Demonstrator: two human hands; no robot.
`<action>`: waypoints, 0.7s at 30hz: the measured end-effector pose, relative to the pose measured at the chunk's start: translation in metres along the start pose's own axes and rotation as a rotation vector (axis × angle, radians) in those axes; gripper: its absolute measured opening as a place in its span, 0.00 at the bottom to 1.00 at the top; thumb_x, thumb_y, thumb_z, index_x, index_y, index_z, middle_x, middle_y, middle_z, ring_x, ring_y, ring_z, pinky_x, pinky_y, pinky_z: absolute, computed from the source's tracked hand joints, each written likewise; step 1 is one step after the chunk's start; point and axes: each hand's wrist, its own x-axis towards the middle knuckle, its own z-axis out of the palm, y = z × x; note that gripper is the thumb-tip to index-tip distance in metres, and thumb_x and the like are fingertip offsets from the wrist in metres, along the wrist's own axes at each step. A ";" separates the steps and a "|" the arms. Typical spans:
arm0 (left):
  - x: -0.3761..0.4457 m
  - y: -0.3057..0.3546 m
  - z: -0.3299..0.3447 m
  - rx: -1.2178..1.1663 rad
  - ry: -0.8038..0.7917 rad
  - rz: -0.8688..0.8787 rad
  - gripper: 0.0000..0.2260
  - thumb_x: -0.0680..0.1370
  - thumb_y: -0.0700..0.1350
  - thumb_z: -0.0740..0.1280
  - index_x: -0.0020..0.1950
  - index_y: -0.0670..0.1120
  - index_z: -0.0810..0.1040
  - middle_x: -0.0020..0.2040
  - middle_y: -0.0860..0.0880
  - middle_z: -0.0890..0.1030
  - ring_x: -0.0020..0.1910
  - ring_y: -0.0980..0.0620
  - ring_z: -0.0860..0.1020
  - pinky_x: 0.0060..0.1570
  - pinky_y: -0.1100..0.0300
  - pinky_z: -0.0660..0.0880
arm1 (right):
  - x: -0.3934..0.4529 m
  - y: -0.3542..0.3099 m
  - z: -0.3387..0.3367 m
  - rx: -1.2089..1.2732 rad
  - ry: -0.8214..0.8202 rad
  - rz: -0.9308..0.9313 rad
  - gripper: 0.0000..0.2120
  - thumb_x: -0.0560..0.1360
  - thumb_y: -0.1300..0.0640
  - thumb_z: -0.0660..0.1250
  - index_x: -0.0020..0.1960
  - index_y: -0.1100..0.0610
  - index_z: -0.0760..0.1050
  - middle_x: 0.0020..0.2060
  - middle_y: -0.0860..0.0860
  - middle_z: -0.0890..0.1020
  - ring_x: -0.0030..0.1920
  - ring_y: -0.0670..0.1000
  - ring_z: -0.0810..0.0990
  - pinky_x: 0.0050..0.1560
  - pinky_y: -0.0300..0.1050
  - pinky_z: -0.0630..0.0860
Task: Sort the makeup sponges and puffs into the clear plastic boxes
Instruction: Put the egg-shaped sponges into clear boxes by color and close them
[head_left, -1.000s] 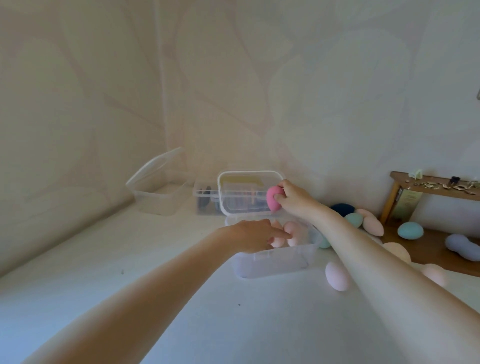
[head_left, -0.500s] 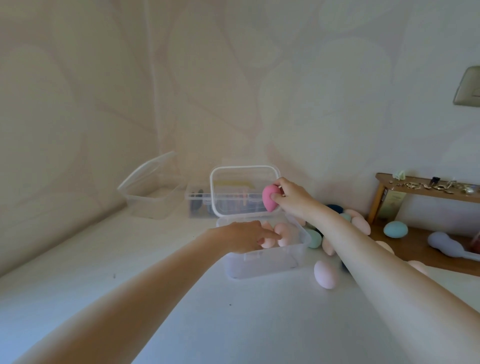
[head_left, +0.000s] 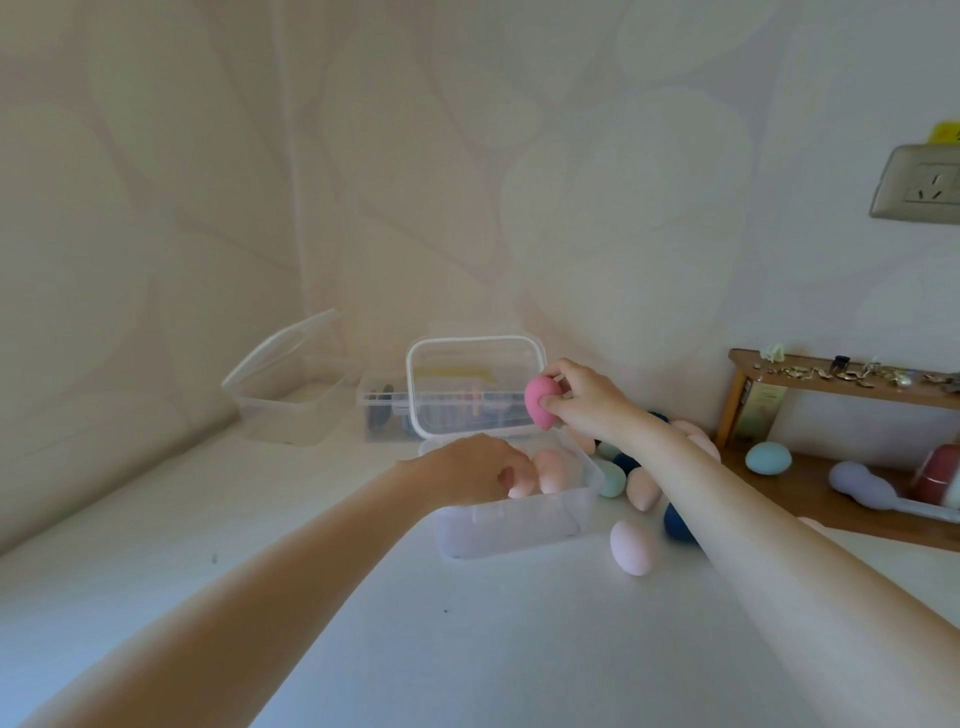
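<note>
A clear plastic box (head_left: 514, 525) with its hinged lid (head_left: 475, 384) standing up sits at the table's middle. Pale pink sponges (head_left: 550, 470) lie inside it. My left hand (head_left: 467, 470) reaches into the box, fingers curled on a pale pink sponge (head_left: 521, 488). My right hand (head_left: 584, 397) holds a bright pink teardrop sponge (head_left: 540, 402) above the box's far right corner, in front of the lid. Loose sponges lie right of the box: a pale pink one (head_left: 634, 548), a peach one (head_left: 643, 491), a mint one (head_left: 610, 480) and navy ones (head_left: 675, 522).
Another clear box (head_left: 291, 395) with a raised lid stands at the back left, and a low clear case (head_left: 384, 408) behind the middle box. A wooden shelf (head_left: 841, 382) with small items, a teal sponge (head_left: 768, 458) and a lilac object (head_left: 860, 486) are at the right. A wall socket (head_left: 917, 184) is up right.
The view tilted upward, so everything sits lower in frame. My right hand turned the pink sponge so its tip points down. My left hand stayed in the box.
</note>
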 end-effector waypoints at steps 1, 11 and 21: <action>-0.001 0.001 -0.001 -0.028 0.026 0.003 0.17 0.78 0.38 0.55 0.60 0.51 0.77 0.51 0.48 0.78 0.50 0.48 0.76 0.51 0.58 0.74 | -0.002 0.000 -0.001 0.041 0.003 -0.003 0.15 0.75 0.63 0.62 0.61 0.55 0.70 0.58 0.54 0.75 0.56 0.54 0.75 0.56 0.48 0.75; -0.034 -0.039 -0.033 -0.109 0.342 -0.152 0.12 0.76 0.37 0.61 0.55 0.45 0.81 0.47 0.47 0.81 0.43 0.53 0.75 0.40 0.69 0.65 | -0.023 -0.022 0.011 0.267 -0.421 0.041 0.18 0.71 0.63 0.72 0.58 0.57 0.71 0.46 0.52 0.78 0.34 0.49 0.77 0.37 0.40 0.74; -0.042 -0.030 -0.025 -0.044 0.145 -0.123 0.16 0.75 0.40 0.63 0.63 0.45 0.72 0.58 0.47 0.78 0.54 0.49 0.77 0.50 0.64 0.69 | -0.031 -0.045 0.057 -0.215 -0.417 -0.146 0.13 0.73 0.57 0.67 0.56 0.58 0.78 0.34 0.41 0.72 0.41 0.49 0.73 0.37 0.34 0.67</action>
